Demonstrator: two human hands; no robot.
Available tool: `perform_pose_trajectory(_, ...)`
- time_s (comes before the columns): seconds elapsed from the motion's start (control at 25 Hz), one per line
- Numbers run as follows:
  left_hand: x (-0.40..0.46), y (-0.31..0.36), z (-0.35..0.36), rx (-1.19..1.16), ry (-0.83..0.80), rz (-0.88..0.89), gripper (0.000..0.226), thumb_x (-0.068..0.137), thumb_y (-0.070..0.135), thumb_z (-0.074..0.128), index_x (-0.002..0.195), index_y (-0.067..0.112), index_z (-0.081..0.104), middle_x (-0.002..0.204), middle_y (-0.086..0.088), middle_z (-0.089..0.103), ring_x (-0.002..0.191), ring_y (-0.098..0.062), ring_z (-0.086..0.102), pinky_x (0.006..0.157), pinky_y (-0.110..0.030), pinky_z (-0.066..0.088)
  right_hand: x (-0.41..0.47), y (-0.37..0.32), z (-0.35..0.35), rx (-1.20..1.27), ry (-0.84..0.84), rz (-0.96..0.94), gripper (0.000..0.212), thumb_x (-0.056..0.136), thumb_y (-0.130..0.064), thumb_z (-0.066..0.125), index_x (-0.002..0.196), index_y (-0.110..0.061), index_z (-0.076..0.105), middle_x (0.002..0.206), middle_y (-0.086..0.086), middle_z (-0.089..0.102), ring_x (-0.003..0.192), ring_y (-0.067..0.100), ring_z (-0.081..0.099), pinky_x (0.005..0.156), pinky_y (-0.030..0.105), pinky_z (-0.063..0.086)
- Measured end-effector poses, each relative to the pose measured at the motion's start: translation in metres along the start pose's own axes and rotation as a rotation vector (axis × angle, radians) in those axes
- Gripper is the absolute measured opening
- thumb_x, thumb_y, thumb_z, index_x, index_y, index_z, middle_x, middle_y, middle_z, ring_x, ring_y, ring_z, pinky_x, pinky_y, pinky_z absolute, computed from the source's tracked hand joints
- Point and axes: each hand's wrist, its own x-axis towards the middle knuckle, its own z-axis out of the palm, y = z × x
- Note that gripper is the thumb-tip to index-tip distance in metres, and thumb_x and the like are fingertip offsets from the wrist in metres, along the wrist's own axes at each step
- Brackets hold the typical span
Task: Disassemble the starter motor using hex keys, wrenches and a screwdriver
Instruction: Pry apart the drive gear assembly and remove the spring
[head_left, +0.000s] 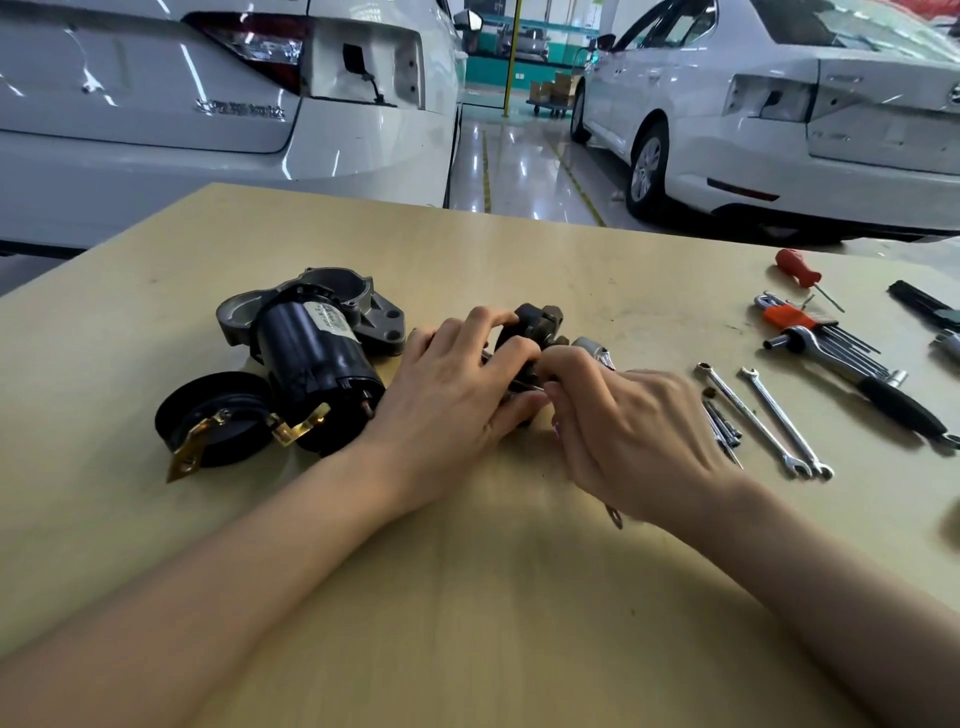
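Observation:
The black starter motor body (317, 358) with its grey aluminium nose housing (363, 301) lies on the wooden table (467, 597), left of centre. Its black end cap (218, 421) with brass terminals rests in front of it. My left hand (457, 400) grips a dark solenoid part (537, 322) at the table's middle. My right hand (628, 431) pinches at the near end of that part; a thin metal tool (613, 514) pokes out under the palm. What the right fingers hold is hidden.
Two combination wrenches (769, 421) and loose long bolts (722, 426) lie right of my hands. Further right are a ratchet handle (883, 389), an orange-holdered hex key set (826, 332), a red-handled screwdriver (800, 270) and a black tool (924, 306). White cars stand behind the table.

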Motion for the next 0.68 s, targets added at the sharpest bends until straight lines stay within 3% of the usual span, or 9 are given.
perform_pose_trajectory(0.12, 0.0, -0.001, 0.0, -0.116, 0.092, 0.0, 0.037, 0.096, 0.045, 0.045, 0.12, 0.02, 0.058, 0.138, -0.007, 0.044, 0.123, -0.026, 0.045, 0.103, -0.044, 0.031, 0.0, 0.0, 0.005, 0.047, -0.071, 0.069, 0.033, 0.078, -0.003, 0.057, 0.104, -0.013, 0.039, 0.067, 0.0, 0.055, 0.038, 0.025, 0.041, 0.034, 0.027, 0.028)
perform_pose_trajectory(0.24, -0.002, -0.002, 0.004, -0.247, 0.158, 0.033, 0.027, 0.09, 0.036, 0.054, 0.104, 0.017, 0.067, 0.134, -0.008, 0.052, 0.123, -0.027, 0.049, 0.106, -0.053, 0.029, 0.002, -0.001, 0.001, 0.104, -0.129, 0.141, 0.014, 0.087, -0.011, 0.045, 0.1, -0.01, 0.044, 0.066, -0.009, 0.038, 0.038, 0.024, 0.039, 0.033, 0.03, 0.027)
perform_pose_trajectory(0.32, -0.001, -0.002, 0.005, -0.304, 0.187, 0.031, 0.023, 0.087, 0.034, 0.058, 0.096, 0.017, 0.07, 0.132, -0.007, 0.055, 0.122, -0.025, 0.052, 0.105, -0.058, 0.029, 0.002, -0.004, -0.001, 0.12, -0.149, 0.162, 0.016, 0.09, -0.017, 0.04, 0.098, -0.007, 0.049, 0.069, -0.013, 0.033, 0.04, 0.02, 0.032, 0.036, 0.029, 0.026)
perform_pose_trajectory(0.44, 0.001, -0.002, 0.007, -0.346, 0.215, 0.019, 0.019, 0.084, 0.035, 0.061, 0.09, 0.02, 0.071, 0.129, -0.005, 0.058, 0.121, -0.022, 0.053, 0.104, -0.057, 0.03, 0.001, 0.0, -0.01, 0.161, -0.134, 0.236, 0.024, 0.091, -0.029, 0.041, 0.1, -0.009, 0.05, 0.071, -0.012, 0.042, 0.05, 0.018, 0.04, 0.045, 0.029, 0.029)
perform_pose_trajectory(0.56, 0.002, -0.003, 0.007, -0.375, 0.219, 0.015, 0.016, 0.083, 0.035, 0.062, 0.087, 0.022, 0.071, 0.126, -0.003, 0.06, 0.123, -0.018, 0.052, 0.104, -0.055, 0.031, -0.01, 0.015, -0.026, 0.222, -0.04, 0.459, 0.029, 0.087, -0.039, 0.051, 0.08, -0.011, 0.057, 0.057, -0.012, 0.046, 0.048, 0.01, 0.04, 0.047, 0.019, 0.029)
perform_pose_trajectory(0.68, 0.002, -0.005, 0.009, -0.374, 0.234, 0.022, 0.015, 0.082, 0.033, 0.065, 0.086, 0.021, 0.071, 0.125, -0.004, 0.061, 0.121, -0.02, 0.053, 0.103, -0.055, 0.033, -0.017, 0.024, -0.038, 0.651, -0.189, 0.8, 0.039, 0.084, -0.035, 0.067, 0.057, -0.008, 0.064, 0.038, -0.004, 0.047, 0.034, 0.005, 0.032, 0.038, 0.011, 0.024)
